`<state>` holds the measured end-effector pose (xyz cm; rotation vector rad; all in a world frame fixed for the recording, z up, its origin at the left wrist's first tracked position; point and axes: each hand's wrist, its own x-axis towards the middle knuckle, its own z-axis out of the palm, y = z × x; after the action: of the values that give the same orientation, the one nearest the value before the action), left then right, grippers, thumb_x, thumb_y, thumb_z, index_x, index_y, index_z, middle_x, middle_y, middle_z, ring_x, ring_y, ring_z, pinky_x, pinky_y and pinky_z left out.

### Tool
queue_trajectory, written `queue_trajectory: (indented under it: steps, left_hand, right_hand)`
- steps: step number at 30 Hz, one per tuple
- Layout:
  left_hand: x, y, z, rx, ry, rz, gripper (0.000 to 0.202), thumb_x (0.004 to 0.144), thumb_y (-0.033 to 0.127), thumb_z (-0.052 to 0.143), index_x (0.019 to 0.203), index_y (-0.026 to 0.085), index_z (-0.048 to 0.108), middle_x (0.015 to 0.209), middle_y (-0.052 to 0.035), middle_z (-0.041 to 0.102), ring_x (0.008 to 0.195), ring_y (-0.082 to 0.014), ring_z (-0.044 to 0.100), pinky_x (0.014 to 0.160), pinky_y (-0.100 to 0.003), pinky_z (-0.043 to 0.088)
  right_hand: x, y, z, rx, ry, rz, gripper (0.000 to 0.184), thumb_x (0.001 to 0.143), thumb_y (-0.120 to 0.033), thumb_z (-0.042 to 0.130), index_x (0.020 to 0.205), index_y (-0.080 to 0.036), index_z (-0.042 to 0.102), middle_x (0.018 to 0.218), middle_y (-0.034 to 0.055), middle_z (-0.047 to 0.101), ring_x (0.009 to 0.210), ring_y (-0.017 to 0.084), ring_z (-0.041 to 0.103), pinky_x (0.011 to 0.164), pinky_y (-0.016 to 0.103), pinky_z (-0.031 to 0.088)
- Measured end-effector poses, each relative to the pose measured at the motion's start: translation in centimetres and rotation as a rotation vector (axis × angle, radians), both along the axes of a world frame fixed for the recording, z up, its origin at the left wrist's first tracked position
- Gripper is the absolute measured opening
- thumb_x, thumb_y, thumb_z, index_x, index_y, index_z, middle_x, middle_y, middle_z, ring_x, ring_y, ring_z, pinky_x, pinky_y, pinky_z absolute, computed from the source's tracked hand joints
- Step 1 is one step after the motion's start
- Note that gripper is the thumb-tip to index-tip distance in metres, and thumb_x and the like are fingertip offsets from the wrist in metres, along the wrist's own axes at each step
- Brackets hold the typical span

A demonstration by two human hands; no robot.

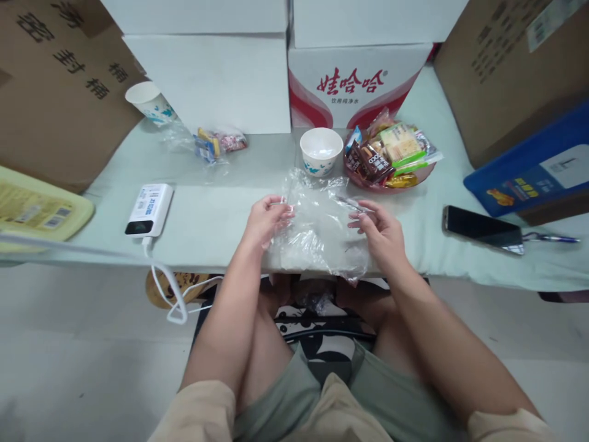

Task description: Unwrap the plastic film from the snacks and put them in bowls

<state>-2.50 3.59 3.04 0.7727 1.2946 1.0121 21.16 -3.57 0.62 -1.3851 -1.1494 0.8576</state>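
A clear plastic bag [317, 230] lies crumpled on the pale green tabletop [211, 221] right in front of me. My left hand [267, 216] pinches the bag's upper left edge with closed fingers. My right hand [380, 227] grips the bag's upper right edge, fingers curled on the plastic. Just behind the bag stands a white paper cup [321, 150]. To its right a pink bowl [416, 178] is heaped with several wrapped snacks [391, 153].
A white power bank [150, 209] with a cable lies at the left, a phone [481, 228] and pen [552, 238] at the right. Another paper cup [150, 101] and a small bag of snacks [218, 144] sit further back. White and brown cartons [354, 80] wall the table's rear.
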Motion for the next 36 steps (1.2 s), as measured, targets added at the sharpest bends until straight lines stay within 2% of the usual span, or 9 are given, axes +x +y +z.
queue_trajectory:
  steps: [6, 13, 15, 19, 22, 27, 31, 33, 36]
  left_hand:
    - [-1.0, -0.8, 0.4, 0.135, 0.075, -0.028, 0.033, 0.057, 0.023, 0.072, 0.077, 0.021, 0.046, 0.069, 0.0008, 0.069, 0.062, -0.0145, 0.069, 0.049, -0.017, 0.042]
    - [-1.4, -0.8, -0.5, 0.234, 0.119, -0.161, 0.07, 0.061, 0.023, 0.08, 0.123, 0.028, 0.047, 0.086, -0.0007, 0.075, 0.058, -0.0131, 0.069, 0.047, -0.019, 0.041]
    - [-1.4, -0.9, -0.5, 0.294, 0.153, -0.18, 0.066, 0.062, 0.02, 0.077, 0.123, 0.026, 0.054, 0.086, -0.0018, 0.075, 0.053, -0.0117, 0.065, 0.046, -0.02, 0.04]
    - [-2.3, -1.4, -0.4, 0.423, 0.192, -0.06, 0.023, 0.063, 0.023, 0.076, 0.084, 0.018, 0.068, 0.08, -0.0032, 0.073, 0.056, -0.0113, 0.064, 0.049, -0.022, 0.044]
    - [-2.9, -1.9, -0.2, 0.409, 0.12, -0.113, 0.041, 0.059, 0.022, 0.082, 0.098, 0.021, 0.069, 0.09, -0.0034, 0.074, 0.072, -0.0149, 0.071, 0.063, -0.024, 0.053]
    - [-3.1, -2.2, 0.2, 0.293, 0.168, -0.22, 0.066, 0.056, 0.02, 0.087, 0.118, 0.023, 0.064, 0.084, -0.0018, 0.072, 0.066, -0.0143, 0.069, 0.058, -0.022, 0.052]
    - [-3.1, -1.9, 0.2, 0.297, 0.096, -0.158, 0.09, 0.051, 0.017, 0.09, 0.132, 0.035, 0.056, 0.115, -0.0062, 0.072, 0.067, -0.0132, 0.07, 0.048, -0.017, 0.044]
    - [-3.2, -1.7, 0.0, 0.313, 0.098, -0.164, 0.08, 0.054, 0.02, 0.088, 0.128, 0.033, 0.06, 0.114, -0.0067, 0.072, 0.065, -0.0135, 0.07, 0.045, -0.018, 0.042]
    - [-3.1, -1.6, -0.1, 0.379, 0.187, -0.149, 0.035, 0.064, 0.029, 0.082, 0.097, 0.02, 0.072, 0.089, -0.0056, 0.073, 0.061, -0.0136, 0.068, 0.047, -0.02, 0.045]
  right_hand:
    - [3.1, -0.1, -0.3, -0.088, 0.022, -0.13, 0.03, 0.084, -0.048, 0.063, 0.1, -0.023, 0.068, 0.095, 0.0045, 0.075, 0.064, 0.016, 0.07, 0.056, 0.029, 0.055]
    - [3.4, 0.0, -0.4, -0.125, 0.092, -0.059, 0.066, 0.082, -0.047, 0.068, 0.141, -0.029, 0.044, 0.102, 0.0057, 0.076, 0.06, 0.016, 0.07, 0.055, 0.03, 0.057]
    - [3.3, -0.1, -0.3, -0.11, 0.079, -0.045, 0.059, 0.083, -0.048, 0.066, 0.136, -0.028, 0.05, 0.102, 0.0058, 0.076, 0.058, 0.015, 0.068, 0.052, 0.029, 0.055]
    - [3.4, -0.6, 0.3, 0.002, 0.037, -0.119, 0.024, 0.084, -0.04, 0.061, 0.102, -0.024, 0.067, 0.092, 0.0028, 0.075, 0.057, 0.013, 0.064, 0.055, 0.029, 0.053]
    - [3.6, -0.9, 0.6, 0.05, 0.008, -0.134, 0.018, 0.085, -0.039, 0.061, 0.092, -0.024, 0.068, 0.092, 0.0027, 0.075, 0.063, 0.014, 0.064, 0.061, 0.031, 0.055]
    - [3.8, -0.8, -0.5, 0.012, 0.009, 0.068, 0.068, 0.082, -0.056, 0.07, 0.14, -0.031, 0.045, 0.108, 0.006, 0.073, 0.079, 0.019, 0.072, 0.067, 0.033, 0.057]
    - [3.6, -0.9, -1.3, -0.054, -0.038, 0.13, 0.081, 0.084, -0.058, 0.068, 0.15, -0.032, 0.03, 0.099, 0.004, 0.074, 0.076, 0.02, 0.072, 0.07, 0.036, 0.059]
    - [3.4, -1.0, -1.1, -0.029, -0.032, 0.099, 0.071, 0.084, -0.053, 0.069, 0.144, -0.032, 0.039, 0.095, 0.0023, 0.073, 0.073, 0.018, 0.07, 0.07, 0.036, 0.06]
    - [3.4, -1.0, -0.3, 0.007, -0.033, 0.011, 0.04, 0.086, -0.048, 0.066, 0.119, -0.027, 0.058, 0.087, 0.0013, 0.071, 0.067, 0.016, 0.066, 0.069, 0.036, 0.059]
